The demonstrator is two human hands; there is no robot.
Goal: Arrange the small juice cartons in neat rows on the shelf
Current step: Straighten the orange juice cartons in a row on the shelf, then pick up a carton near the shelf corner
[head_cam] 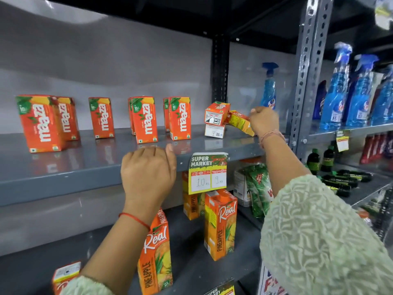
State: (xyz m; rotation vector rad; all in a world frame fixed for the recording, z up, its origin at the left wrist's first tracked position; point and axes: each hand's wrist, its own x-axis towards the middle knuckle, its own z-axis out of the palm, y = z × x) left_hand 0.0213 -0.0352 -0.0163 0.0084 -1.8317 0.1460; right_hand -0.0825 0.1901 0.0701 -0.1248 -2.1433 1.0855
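Grey shop shelf [89, 173], standing Maaza cartons [144, 120] ranged left of the price tag [207, 173]. Above the tag, a toppled heap [215, 120] near the shelf's edge. Right hand [264, 122] clenched round one tilted carton [241, 122] (touching the heap). Left hand [148, 169] curled, gripping nothing. Risk: a hasty pull, heap dragged off.

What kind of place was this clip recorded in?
Very likely a supermarket aisle. A price tag reading "Super Market" hangs on the metal shelf, which holds Maaza cartons facing out, and spray bottles fill the next bay.
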